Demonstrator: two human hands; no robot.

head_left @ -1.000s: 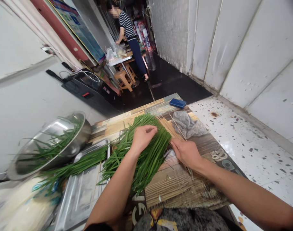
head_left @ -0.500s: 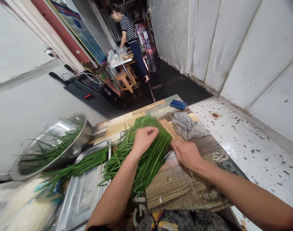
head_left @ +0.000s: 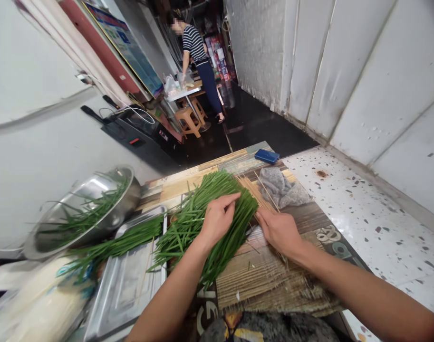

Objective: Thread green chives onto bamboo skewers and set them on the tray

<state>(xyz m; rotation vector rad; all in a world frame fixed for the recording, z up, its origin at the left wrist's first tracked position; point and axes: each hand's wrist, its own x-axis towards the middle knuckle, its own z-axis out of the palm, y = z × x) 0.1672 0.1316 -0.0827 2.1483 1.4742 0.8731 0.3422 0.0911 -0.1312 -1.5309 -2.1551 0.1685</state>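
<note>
A thick pile of green chives (head_left: 202,223) lies across a patterned wooden table (head_left: 305,213). My left hand (head_left: 218,218) rests on top of the pile, fingers curled and pinching at several stalks near their cut ends. My right hand (head_left: 279,230) lies just right of the pile, fingers closed on a thin bamboo skewer whose tip meets the chives. More bamboo skewers (head_left: 254,190) lie fanned behind the hands, and a large heap of skewers (head_left: 270,280) covers the table in front of me.
A metal bowl (head_left: 84,209) with chives stands at left. A metal tray (head_left: 127,285) holds a chive bundle (head_left: 120,242). A grey cloth (head_left: 281,187) and blue case (head_left: 266,156) lie behind. Another person (head_left: 198,52) stands far back by wooden stools (head_left: 190,121).
The view has shifted slightly. My left hand slid a little along the chives toward the cut ends; my right hand stays beside the pile.
</note>
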